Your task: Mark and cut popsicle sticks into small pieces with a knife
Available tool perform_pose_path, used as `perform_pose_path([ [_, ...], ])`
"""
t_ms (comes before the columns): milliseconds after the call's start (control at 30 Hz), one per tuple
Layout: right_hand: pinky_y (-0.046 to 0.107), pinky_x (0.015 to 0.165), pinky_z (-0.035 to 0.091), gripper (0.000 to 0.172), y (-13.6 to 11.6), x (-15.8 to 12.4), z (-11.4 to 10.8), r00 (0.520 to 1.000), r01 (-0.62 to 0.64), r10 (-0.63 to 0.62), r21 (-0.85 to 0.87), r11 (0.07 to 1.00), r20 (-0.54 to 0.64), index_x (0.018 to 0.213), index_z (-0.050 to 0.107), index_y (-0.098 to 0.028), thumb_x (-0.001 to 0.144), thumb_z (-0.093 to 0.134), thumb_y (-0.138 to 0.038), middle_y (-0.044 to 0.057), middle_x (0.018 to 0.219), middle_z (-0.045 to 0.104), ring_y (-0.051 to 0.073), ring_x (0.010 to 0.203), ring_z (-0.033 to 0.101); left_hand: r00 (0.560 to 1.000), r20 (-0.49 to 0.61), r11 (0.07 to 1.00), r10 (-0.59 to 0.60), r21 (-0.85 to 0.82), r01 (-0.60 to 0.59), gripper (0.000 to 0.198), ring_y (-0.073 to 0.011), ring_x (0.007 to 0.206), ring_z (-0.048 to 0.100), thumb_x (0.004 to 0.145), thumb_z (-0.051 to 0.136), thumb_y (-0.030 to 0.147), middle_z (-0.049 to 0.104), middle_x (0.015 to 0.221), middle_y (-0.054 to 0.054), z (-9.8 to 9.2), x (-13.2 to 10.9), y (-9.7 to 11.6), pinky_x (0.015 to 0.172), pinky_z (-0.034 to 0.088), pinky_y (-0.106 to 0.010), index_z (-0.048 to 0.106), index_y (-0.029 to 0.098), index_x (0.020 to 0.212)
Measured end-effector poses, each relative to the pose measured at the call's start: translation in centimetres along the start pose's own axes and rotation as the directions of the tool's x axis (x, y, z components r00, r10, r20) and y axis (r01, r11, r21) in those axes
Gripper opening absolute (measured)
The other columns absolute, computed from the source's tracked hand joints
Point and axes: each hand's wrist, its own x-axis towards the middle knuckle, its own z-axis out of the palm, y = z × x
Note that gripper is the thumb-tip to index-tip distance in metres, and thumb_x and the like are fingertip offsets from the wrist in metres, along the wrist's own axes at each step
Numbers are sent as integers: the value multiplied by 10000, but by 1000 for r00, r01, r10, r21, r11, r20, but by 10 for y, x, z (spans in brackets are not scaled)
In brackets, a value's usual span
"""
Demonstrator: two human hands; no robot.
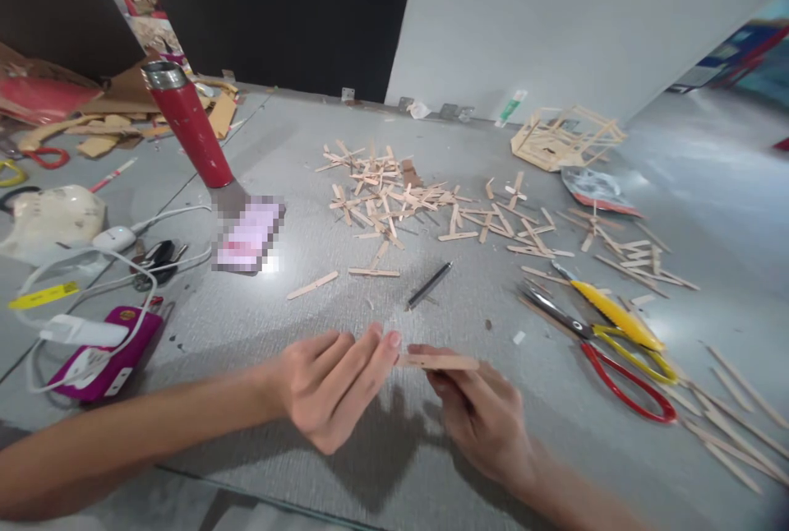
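Observation:
My right hand (pixel 486 420) pinches a flat wooden craft stick (pixel 440 362) between thumb and fingers, holding it level just above the grey table (pixel 308 399). My left hand (pixel 336 383) is beside it, palm turned up, fingers stretched toward the stick's left end with the fingertips touching or nearly touching it. A dark pen (pixel 428 285) lies on the table just beyond both hands.
A heap of cut stick pieces (pixel 394 190) lies mid-table. Yellow cutters (pixel 610 313) and red-handled scissors (pixel 607 367) are to the right, long sticks (pixel 733 424) at far right. A stick frame model (pixel 564 136) stands at the back. Red flask (pixel 188 124), phone (pixel 246 235), cables and purple power bank (pixel 104 354) on the left.

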Motion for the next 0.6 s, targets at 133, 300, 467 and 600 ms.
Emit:
perform_pose_path([
  [133, 243, 622, 567, 309, 3, -3, -3, 1000, 28, -28, 40, 999, -4, 1030, 676, -210, 972, 411, -62, 72, 913, 806, 141, 685, 739, 1000, -17, 998, 26, 61, -25, 299, -240, 737, 760, 1012, 538, 270, 773, 1003, -111, -1, 2, 2, 416, 577, -309, 706, 268, 1259],
  [300, 247, 580, 501, 270, 6, 6, -4, 943, -278, 242, 139, 950, 230, 983, 658, -200, 1047, 398, -228, 25, 746, 718, 136, 601, 637, 999, -38, 995, -5, 95, 9, 329, -164, 690, 715, 975, 433, 42, 747, 899, -105, -6, 17, -1, 531, 555, -250, 616, 81, 1246],
  [467, 255, 501, 375, 407, 4, 6, 8, 661, -707, 557, 169, 687, 503, 760, 494, -238, 1043, 353, -495, -37, 577, 460, 138, 530, 449, 826, 455, 936, -333, 56, 347, 387, -159, 715, 712, 901, 417, -13, 732, 877, -35, -4, 31, 6, 649, 533, -246, 569, 158, 1213],
  [600, 279, 575, 384, 400, 9, 0, 10, 657, -712, 597, 121, 691, 460, 798, 522, -240, 998, 381, -557, -3, 665, 516, 160, 615, 463, 680, 615, 883, -399, 56, 467, 375, -200, 816, 732, 902, 427, -22, 745, 925, -49, -10, 43, 10, 709, 519, -281, 597, 165, 1179],
])
